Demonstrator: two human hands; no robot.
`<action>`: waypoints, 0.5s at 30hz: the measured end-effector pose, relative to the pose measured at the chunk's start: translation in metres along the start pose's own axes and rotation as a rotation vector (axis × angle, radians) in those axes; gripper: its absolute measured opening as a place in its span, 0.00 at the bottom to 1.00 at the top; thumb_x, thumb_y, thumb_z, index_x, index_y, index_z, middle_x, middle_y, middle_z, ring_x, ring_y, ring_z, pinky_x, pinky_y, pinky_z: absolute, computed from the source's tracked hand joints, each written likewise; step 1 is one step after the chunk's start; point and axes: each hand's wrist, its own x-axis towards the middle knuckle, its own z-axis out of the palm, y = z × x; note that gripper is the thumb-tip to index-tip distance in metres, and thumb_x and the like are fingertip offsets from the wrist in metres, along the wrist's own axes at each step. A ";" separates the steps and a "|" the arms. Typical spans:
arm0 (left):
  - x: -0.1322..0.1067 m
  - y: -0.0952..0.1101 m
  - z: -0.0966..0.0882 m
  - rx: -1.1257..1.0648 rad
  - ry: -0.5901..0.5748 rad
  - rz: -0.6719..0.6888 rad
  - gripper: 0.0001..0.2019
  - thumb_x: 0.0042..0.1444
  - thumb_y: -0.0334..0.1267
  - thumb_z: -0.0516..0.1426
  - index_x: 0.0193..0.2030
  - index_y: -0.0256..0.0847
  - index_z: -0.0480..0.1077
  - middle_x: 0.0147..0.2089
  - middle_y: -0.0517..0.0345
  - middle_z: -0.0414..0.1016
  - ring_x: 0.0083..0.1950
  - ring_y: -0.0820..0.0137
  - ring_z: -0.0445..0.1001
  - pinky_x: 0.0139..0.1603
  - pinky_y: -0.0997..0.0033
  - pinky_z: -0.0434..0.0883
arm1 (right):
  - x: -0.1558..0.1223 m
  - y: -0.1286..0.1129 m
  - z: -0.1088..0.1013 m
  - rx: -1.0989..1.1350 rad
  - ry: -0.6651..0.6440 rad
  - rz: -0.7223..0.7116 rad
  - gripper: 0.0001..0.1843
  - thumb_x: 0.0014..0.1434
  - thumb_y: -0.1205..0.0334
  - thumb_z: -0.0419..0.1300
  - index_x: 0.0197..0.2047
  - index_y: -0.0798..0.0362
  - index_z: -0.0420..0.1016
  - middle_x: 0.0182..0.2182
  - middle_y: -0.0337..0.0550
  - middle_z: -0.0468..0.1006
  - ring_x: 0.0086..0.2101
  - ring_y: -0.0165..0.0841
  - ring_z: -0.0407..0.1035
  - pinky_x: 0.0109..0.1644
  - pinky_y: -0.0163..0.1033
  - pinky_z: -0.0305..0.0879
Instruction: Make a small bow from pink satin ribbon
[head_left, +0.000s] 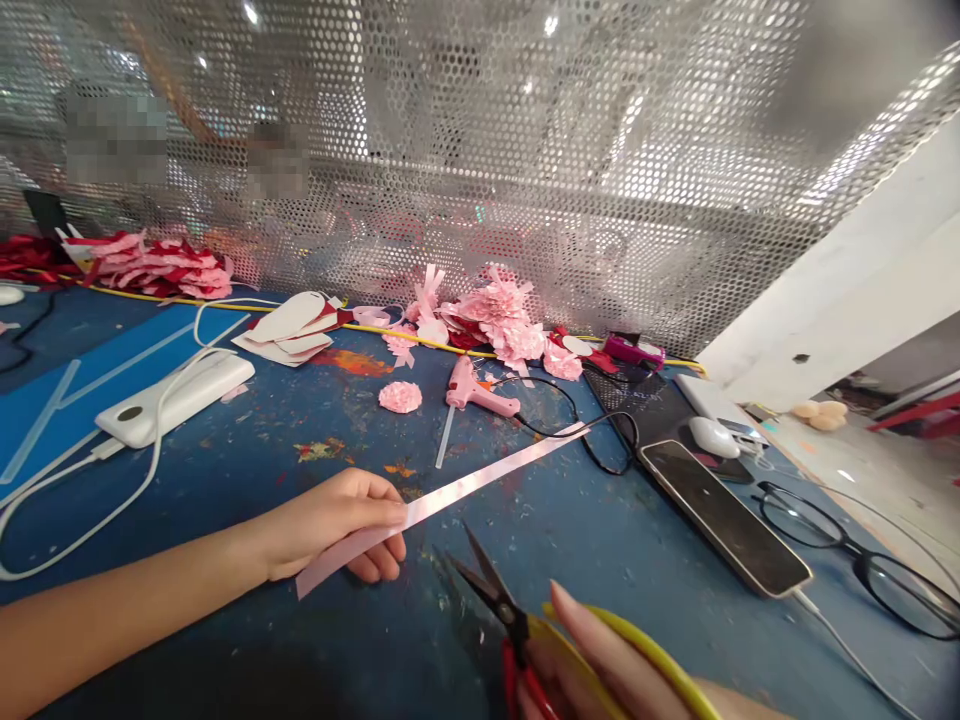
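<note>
My left hand pinches a pale pink ribbon between thumb and fingers. One short end hangs below the hand; the long end slants up to the right across the blue table. In my right hand is a pair of scissors with yellow and red handles. Their dark blades stand slightly apart, below the ribbon and not touching it. Beyond the ribbon lies a pink glue gun with a clear glue stick at its back. A round pink ribbon flower sits beside it.
A perforated metal panel rises behind the table. Along it lie pink ribbon pieces and white cut-outs. A white device with a cable is at left. A phone, glasses and an earbud case are at right.
</note>
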 end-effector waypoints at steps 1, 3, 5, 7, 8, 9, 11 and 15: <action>-0.001 -0.001 0.001 -0.021 -0.003 -0.004 0.15 0.49 0.48 0.59 0.32 0.36 0.66 0.28 0.57 0.76 0.27 0.73 0.75 0.27 0.77 0.69 | 0.009 -0.003 0.004 0.044 -0.026 0.034 0.42 0.58 0.34 0.25 0.30 0.56 0.69 0.24 0.44 0.68 0.22 0.27 0.62 0.26 0.32 0.60; -0.001 -0.004 0.001 -0.038 -0.001 -0.007 0.15 0.49 0.48 0.58 0.31 0.36 0.65 0.27 0.57 0.76 0.26 0.72 0.75 0.26 0.77 0.69 | 0.024 -0.012 0.008 0.126 -0.039 0.140 0.43 0.56 0.31 0.26 0.27 0.57 0.68 0.21 0.42 0.66 0.19 0.24 0.59 0.21 0.29 0.54; 0.000 -0.005 0.000 -0.035 0.003 -0.008 0.15 0.49 0.48 0.58 0.30 0.36 0.65 0.26 0.56 0.76 0.26 0.72 0.75 0.25 0.77 0.68 | 0.036 -0.022 0.010 0.232 -0.043 0.231 0.43 0.54 0.29 0.29 0.24 0.57 0.66 0.17 0.40 0.63 0.16 0.23 0.57 0.20 0.28 0.51; 0.001 -0.006 -0.003 -0.026 0.003 -0.006 0.14 0.49 0.47 0.57 0.29 0.36 0.65 0.26 0.56 0.76 0.25 0.72 0.75 0.24 0.77 0.68 | 0.046 -0.030 0.011 0.303 -0.033 0.273 0.42 0.53 0.27 0.32 0.22 0.57 0.65 0.14 0.37 0.61 0.14 0.23 0.56 0.19 0.28 0.51; 0.001 -0.005 -0.005 -0.021 0.000 -0.003 0.13 0.49 0.46 0.57 0.28 0.36 0.64 0.26 0.56 0.76 0.25 0.71 0.75 0.24 0.76 0.68 | 0.050 -0.033 0.011 0.307 -0.027 0.267 0.41 0.53 0.27 0.33 0.22 0.57 0.64 0.13 0.36 0.60 0.13 0.23 0.56 0.19 0.28 0.51; 0.001 -0.005 -0.007 -0.015 -0.003 0.000 0.13 0.50 0.45 0.56 0.28 0.36 0.64 0.26 0.56 0.76 0.25 0.71 0.75 0.25 0.76 0.69 | 0.054 -0.036 0.010 0.300 -0.023 0.261 0.41 0.52 0.27 0.34 0.22 0.57 0.64 0.12 0.36 0.60 0.13 0.23 0.56 0.18 0.28 0.51; 0.001 -0.004 -0.011 -0.002 -0.008 0.014 0.11 0.50 0.43 0.55 0.27 0.36 0.64 0.26 0.56 0.76 0.26 0.70 0.76 0.26 0.75 0.70 | 0.058 -0.038 0.009 0.262 -0.024 0.260 0.40 0.52 0.27 0.36 0.22 0.58 0.64 0.12 0.35 0.60 0.12 0.23 0.57 0.17 0.28 0.51; 0.000 0.000 -0.018 0.005 0.008 0.052 0.08 0.50 0.40 0.53 0.26 0.37 0.63 0.25 0.57 0.75 0.24 0.71 0.75 0.23 0.76 0.68 | 0.061 -0.038 0.004 0.194 -0.055 0.266 0.41 0.52 0.27 0.37 0.21 0.58 0.65 0.11 0.36 0.60 0.12 0.23 0.57 0.17 0.28 0.48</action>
